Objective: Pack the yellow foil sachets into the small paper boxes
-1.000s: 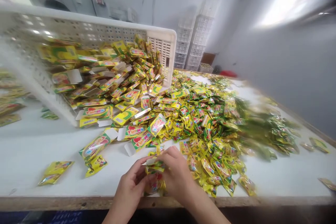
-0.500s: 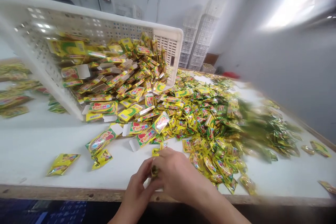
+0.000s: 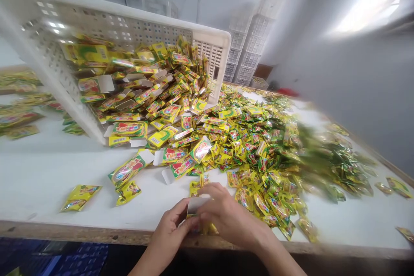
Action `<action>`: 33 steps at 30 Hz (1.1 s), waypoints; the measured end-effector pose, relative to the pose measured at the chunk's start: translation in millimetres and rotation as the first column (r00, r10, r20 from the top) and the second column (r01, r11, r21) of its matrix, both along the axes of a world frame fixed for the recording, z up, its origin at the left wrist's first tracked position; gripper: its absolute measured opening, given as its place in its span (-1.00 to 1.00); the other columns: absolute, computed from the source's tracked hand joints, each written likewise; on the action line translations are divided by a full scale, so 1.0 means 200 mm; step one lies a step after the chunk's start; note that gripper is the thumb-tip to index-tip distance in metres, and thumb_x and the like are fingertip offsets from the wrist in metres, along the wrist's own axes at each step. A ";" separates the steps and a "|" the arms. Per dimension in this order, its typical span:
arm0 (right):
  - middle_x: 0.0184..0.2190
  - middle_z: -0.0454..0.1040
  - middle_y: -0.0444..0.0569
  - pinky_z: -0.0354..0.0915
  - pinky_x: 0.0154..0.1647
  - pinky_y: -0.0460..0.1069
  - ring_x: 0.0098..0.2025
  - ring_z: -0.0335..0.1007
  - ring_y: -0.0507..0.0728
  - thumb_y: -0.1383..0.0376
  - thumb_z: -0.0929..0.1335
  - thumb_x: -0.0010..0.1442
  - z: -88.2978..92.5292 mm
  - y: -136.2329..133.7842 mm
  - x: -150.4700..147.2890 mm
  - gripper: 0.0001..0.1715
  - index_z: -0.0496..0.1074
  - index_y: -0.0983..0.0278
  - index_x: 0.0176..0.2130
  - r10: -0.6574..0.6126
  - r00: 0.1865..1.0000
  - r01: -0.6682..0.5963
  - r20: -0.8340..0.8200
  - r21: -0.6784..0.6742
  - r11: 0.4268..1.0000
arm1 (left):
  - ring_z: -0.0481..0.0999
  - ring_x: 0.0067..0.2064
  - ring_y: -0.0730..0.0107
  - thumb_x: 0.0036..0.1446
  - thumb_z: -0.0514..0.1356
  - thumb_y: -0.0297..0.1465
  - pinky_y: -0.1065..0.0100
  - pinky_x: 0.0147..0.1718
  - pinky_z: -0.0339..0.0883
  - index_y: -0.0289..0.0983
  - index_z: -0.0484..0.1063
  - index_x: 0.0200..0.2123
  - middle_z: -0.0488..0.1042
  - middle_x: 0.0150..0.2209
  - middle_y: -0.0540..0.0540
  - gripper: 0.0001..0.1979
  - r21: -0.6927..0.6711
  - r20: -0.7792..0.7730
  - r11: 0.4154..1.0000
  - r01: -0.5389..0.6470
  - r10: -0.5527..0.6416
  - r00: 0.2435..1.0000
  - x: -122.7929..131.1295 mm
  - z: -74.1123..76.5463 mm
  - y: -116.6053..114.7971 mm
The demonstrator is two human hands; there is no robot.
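Note:
My left hand (image 3: 170, 233) is closed around a small cardboard box (image 3: 194, 205) near the table's front edge, its pale open flap raised. My right hand (image 3: 228, 220) bends over that box from the right with curled fingers touching or nearly touching it. Yellow wrapping (image 3: 211, 228) shows beneath the right fingers; whether they grip it is hidden. Just beyond the hands lies a small yellow candy sachet (image 3: 194, 188). More printed candy boxes (image 3: 129, 168), some with flaps open, lie up and left of the hands.
A white perforated plastic crate (image 3: 223, 51) lies tipped on its side, boxes spilling out. Right of it spreads a large heap of sachets (image 3: 252, 151). Loose sachets (image 3: 80, 197) lie at the front left. Wood edges the white table (image 3: 42, 172). Stacked crates (image 3: 250, 51) stand behind.
My right hand has shifted slightly right and opened a gap, so the box's pale flap now shows between the hands. The whole view has moved slightly.

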State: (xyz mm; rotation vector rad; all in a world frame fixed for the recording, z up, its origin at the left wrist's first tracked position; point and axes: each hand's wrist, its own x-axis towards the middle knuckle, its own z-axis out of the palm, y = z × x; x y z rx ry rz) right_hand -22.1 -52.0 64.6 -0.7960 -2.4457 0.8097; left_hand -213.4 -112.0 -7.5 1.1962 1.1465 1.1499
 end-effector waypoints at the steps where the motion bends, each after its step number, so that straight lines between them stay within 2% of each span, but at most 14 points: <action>1: 0.01 0.45 -0.03 0.27 0.09 0.10 0.06 0.31 0.17 0.38 0.34 0.27 -0.03 0.00 0.01 -0.78 0.57 0.12 -0.21 -0.077 0.993 0.071 -0.094 -0.072 0.995 | 0.44 0.12 0.10 0.20 0.22 -0.23 0.23 0.12 0.30 -0.05 0.45 0.12 0.52 0.10 -0.03 -0.60 -0.024 0.013 0.999 -0.029 0.029 0.999 0.00 0.00 -0.01; 3: -0.13 0.49 -0.03 0.37 -0.15 0.02 -0.19 0.42 0.11 0.34 0.38 0.21 -0.10 -0.01 0.02 -0.81 0.54 0.14 -0.15 -0.281 0.922 0.189 -0.266 -0.326 0.926 | 0.35 0.22 0.14 0.25 0.14 -0.18 0.19 0.25 0.14 -0.06 0.47 0.10 0.48 0.14 -0.02 -0.62 -0.095 0.066 0.993 -0.068 0.075 0.995 -0.01 0.01 -0.02; 4: -0.24 0.51 -0.05 0.36 -0.32 -0.02 -0.34 0.41 0.08 0.29 0.42 0.16 -0.14 -0.02 0.02 -0.81 0.53 0.17 -0.16 -0.364 0.879 0.180 -0.308 -0.493 0.851 | 0.32 0.24 0.15 0.27 0.12 -0.17 0.18 0.29 0.06 -0.08 0.49 0.09 0.48 0.15 -0.03 -0.63 -0.134 0.102 0.989 -0.061 0.075 0.992 -0.02 0.02 -0.02; 6: -0.46 0.46 -0.13 0.23 -0.56 -0.10 -0.54 0.29 0.01 0.22 0.49 0.04 -0.21 -0.03 0.00 -0.73 0.50 0.23 -0.22 -0.449 0.834 0.045 -0.321 -0.771 0.635 | 0.35 0.22 0.13 0.24 0.15 -0.20 0.14 0.29 0.04 -0.12 0.52 0.05 0.51 0.11 -0.07 -0.64 -0.196 0.175 0.981 0.005 0.030 0.984 -0.02 0.06 -0.02; 8: -0.59 0.37 -0.21 0.08 -0.65 -0.14 -0.63 0.17 -0.04 0.23 0.51 -0.05 -0.24 -0.04 -0.03 -0.72 0.49 0.26 -0.30 -0.470 0.828 -0.076 -0.305 -0.892 0.446 | 0.44 0.13 0.08 0.16 0.21 -0.26 0.10 0.21 0.15 -0.15 0.54 0.02 0.56 0.04 -0.11 -0.64 -0.232 0.214 0.970 0.075 -0.025 0.977 -0.02 0.10 -0.01; 11: -0.65 0.29 -0.27 -0.13 -0.70 -0.16 -0.69 0.00 -0.11 0.34 0.51 -0.17 -0.23 -0.05 -0.07 -0.76 0.46 0.28 -0.42 -0.541 0.800 -0.074 -0.261 -0.937 0.342 | 0.49 0.06 0.05 0.10 0.22 -0.29 0.12 0.09 0.26 -0.17 0.53 -0.01 0.58 0.00 -0.13 -0.64 -0.259 0.181 0.964 0.063 -0.016 0.983 0.00 0.16 0.00; 16: -0.55 0.41 -0.16 -0.02 -0.62 -0.13 -0.63 0.06 -0.07 0.27 0.48 -0.10 -0.20 -0.07 -0.09 -0.79 0.56 0.30 -0.36 -0.525 0.788 -0.116 -0.321 -0.915 0.386 | 0.48 0.08 0.07 0.05 0.27 -0.24 0.18 0.05 0.32 -0.18 0.52 -0.07 0.57 0.00 -0.15 -0.64 -0.260 0.130 0.965 -0.041 0.077 0.989 0.03 0.16 -0.03; 18: -0.57 0.42 -0.13 0.08 -0.56 -0.11 -0.57 0.17 -0.01 0.31 0.46 -0.08 -0.21 -0.07 -0.10 -0.89 0.58 0.28 -0.43 -0.540 0.782 0.004 -0.311 -0.864 0.503 | 0.51 0.06 0.07 0.03 0.30 -0.21 0.18 0.03 0.36 -0.19 0.53 -0.08 0.59 -0.03 -0.15 -0.63 -0.262 0.149 0.964 -0.046 0.088 0.985 0.03 0.14 -0.04; 20: -0.52 0.47 -0.09 0.21 -0.44 -0.06 -0.46 0.29 0.07 0.32 0.44 -0.06 -0.22 -0.07 -0.12 -0.91 0.61 0.24 -0.45 -0.558 0.754 0.163 -0.346 -0.725 0.670 | 0.52 0.07 0.05 0.00 0.34 -0.18 0.17 0.04 0.39 -0.19 0.55 -0.09 0.61 -0.05 -0.14 -0.61 -0.244 0.142 0.962 -0.119 0.157 0.977 0.03 0.11 -0.03; 23: -0.39 0.55 -0.03 0.30 -0.23 0.02 -0.31 0.39 0.15 0.20 0.43 0.07 -0.21 -0.04 -0.13 -0.81 0.66 0.16 -0.29 -0.464 0.773 0.195 -0.432 -0.535 0.822 | 0.50 0.11 0.01 -0.06 0.38 -0.13 0.13 0.13 0.36 -0.15 0.60 -0.13 0.62 -0.04 -0.10 -0.59 -0.174 0.032 0.944 -0.279 0.289 0.957 0.00 0.04 0.00; 26: -0.41 0.57 -0.03 0.30 -0.20 0.02 -0.30 0.40 0.15 0.10 0.43 0.16 -0.22 -0.01 -0.13 -0.77 0.67 0.12 -0.27 -0.425 0.801 0.172 -0.422 -0.518 0.838 | 0.47 0.14 -0.02 -0.05 0.36 -0.08 0.04 0.19 0.28 -0.11 0.63 -0.14 0.62 -0.03 -0.05 -0.60 -0.099 -0.125 0.934 -0.343 0.330 0.935 -0.03 -0.03 0.03; 28: -0.46 0.54 -0.07 0.28 -0.32 -0.02 -0.39 0.36 0.10 0.11 0.49 0.07 -0.24 0.00 -0.13 -0.79 0.67 0.14 -0.30 -0.481 0.779 0.221 -0.402 -0.541 0.811 | 0.47 0.14 -0.02 -0.02 0.33 -0.07 0.04 0.19 0.28 -0.10 0.62 -0.12 0.62 -0.02 -0.03 -0.60 -0.053 -0.170 0.935 -0.352 0.339 0.925 -0.04 -0.05 0.05; 31: -0.57 0.46 -0.14 0.18 -0.51 -0.08 -0.55 0.24 0.02 0.13 0.57 -0.09 -0.29 0.01 -0.14 -0.73 0.67 0.17 -0.33 -0.564 0.731 0.264 -0.385 -0.602 0.753 | 0.54 0.08 0.04 0.01 0.32 -0.10 0.16 0.09 0.41 -0.09 0.61 -0.13 0.63 -0.05 -0.01 -0.64 0.046 -0.212 0.945 -0.324 0.326 0.921 -0.04 -0.05 0.07; 33: -0.58 0.47 -0.13 0.22 -0.47 -0.07 -0.53 0.30 0.04 0.11 0.58 -0.08 -0.31 0.01 -0.14 -0.75 0.67 0.16 -0.37 -0.564 0.713 0.254 -0.417 -0.597 0.761 | 0.60 -0.03 0.09 0.03 0.32 -0.13 0.27 -0.01 0.50 -0.09 0.62 -0.18 0.64 -0.11 -0.02 -0.70 0.154 -0.278 0.953 -0.260 0.294 0.914 -0.05 -0.05 0.09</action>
